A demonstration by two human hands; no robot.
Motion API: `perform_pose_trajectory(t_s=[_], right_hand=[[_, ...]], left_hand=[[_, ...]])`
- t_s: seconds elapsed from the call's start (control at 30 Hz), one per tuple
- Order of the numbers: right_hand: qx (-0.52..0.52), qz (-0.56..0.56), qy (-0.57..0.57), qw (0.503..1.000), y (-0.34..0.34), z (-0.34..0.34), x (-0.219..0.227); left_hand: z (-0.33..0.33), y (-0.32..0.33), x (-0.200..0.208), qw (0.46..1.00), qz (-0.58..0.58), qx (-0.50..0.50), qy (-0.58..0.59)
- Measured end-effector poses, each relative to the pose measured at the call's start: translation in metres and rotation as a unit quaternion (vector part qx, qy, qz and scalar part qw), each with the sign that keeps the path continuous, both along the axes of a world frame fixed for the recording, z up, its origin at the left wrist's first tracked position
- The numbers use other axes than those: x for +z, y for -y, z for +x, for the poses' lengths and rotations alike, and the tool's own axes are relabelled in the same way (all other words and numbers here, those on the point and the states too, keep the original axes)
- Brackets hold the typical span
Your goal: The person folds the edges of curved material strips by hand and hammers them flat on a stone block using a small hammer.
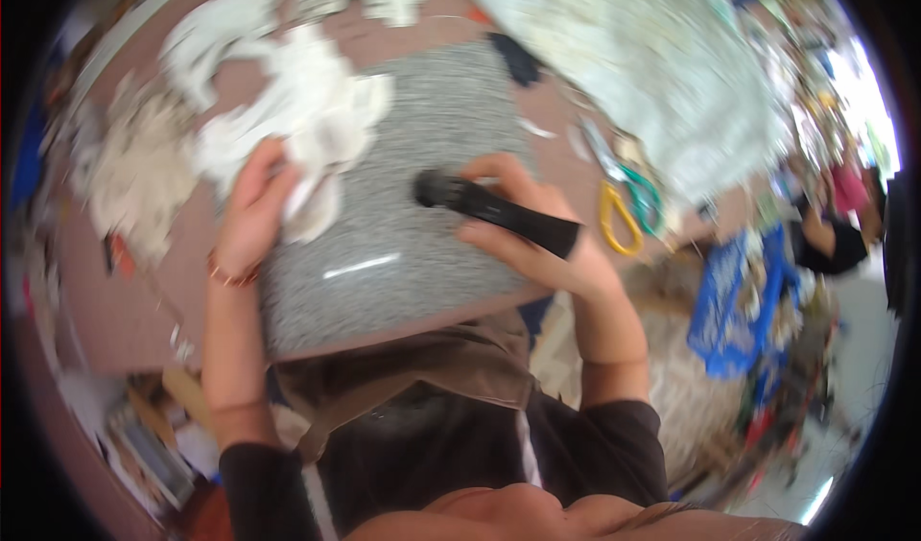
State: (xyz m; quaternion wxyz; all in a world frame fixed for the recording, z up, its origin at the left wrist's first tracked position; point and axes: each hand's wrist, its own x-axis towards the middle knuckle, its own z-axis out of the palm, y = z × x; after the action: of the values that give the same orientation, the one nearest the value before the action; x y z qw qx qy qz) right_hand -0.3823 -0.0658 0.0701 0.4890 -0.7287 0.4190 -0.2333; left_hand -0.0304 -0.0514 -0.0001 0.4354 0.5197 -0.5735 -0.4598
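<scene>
A stack of white, irregularly shaped pieces that look like cloth [326,109] lies partly over a grey streaked board [384,301]. My left hand [254,200] is closed at the near edge of these pieces, with a flap beside its fingertips. In my right hand [528,220], above the board, is a black tool [499,217] with a rounded head and a wider, flat tail end. Its head points left toward the white pieces. Motion blur hides its finer details.
Scissors [619,191] with yellow and green handles lie right of the board. Pale translucent sheeting [662,81] covers the far right of the brown table [144,306]. Beige pieces [144,167] are heaped at left. A blue bag [734,301] sits beyond the table's right edge.
</scene>
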Motion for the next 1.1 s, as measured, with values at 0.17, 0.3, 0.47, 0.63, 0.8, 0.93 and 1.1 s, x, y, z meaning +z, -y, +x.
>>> perform_pose_trajectory(t_s=[0.17,0.3,0.47,0.63,0.8,0.93,1.1], right_hand=[[0.046,-0.133,-0.045,0.989,-0.004,0.043,0.003],[0.047,-0.237,-0.035,0.970,-0.007,0.077,-0.002],[0.071,-0.303,-0.105,0.944,0.001,0.111,-0.015],[0.041,-0.273,-0.185,0.943,0.001,0.125,-0.027],[0.037,-0.271,-0.131,0.953,-0.001,0.115,-0.030],[-0.020,-0.233,-0.048,0.971,-0.008,0.088,-0.013],[-0.022,-0.175,-0.106,0.979,-0.021,0.048,0.022]], left_hand=[[-0.005,0.003,0.008,0.975,0.102,0.051,-0.191],[-0.014,0.007,0.011,0.983,0.071,0.063,-0.155],[-0.023,0.012,0.009,0.991,0.005,0.089,-0.101],[-0.010,-0.018,0.051,0.962,0.019,0.063,-0.264],[0.018,-0.077,0.114,0.959,-0.173,0.108,-0.197],[-0.008,-0.095,0.092,0.994,-0.064,-0.017,0.092],[-0.077,-0.105,0.025,0.981,0.020,-0.072,0.180]])
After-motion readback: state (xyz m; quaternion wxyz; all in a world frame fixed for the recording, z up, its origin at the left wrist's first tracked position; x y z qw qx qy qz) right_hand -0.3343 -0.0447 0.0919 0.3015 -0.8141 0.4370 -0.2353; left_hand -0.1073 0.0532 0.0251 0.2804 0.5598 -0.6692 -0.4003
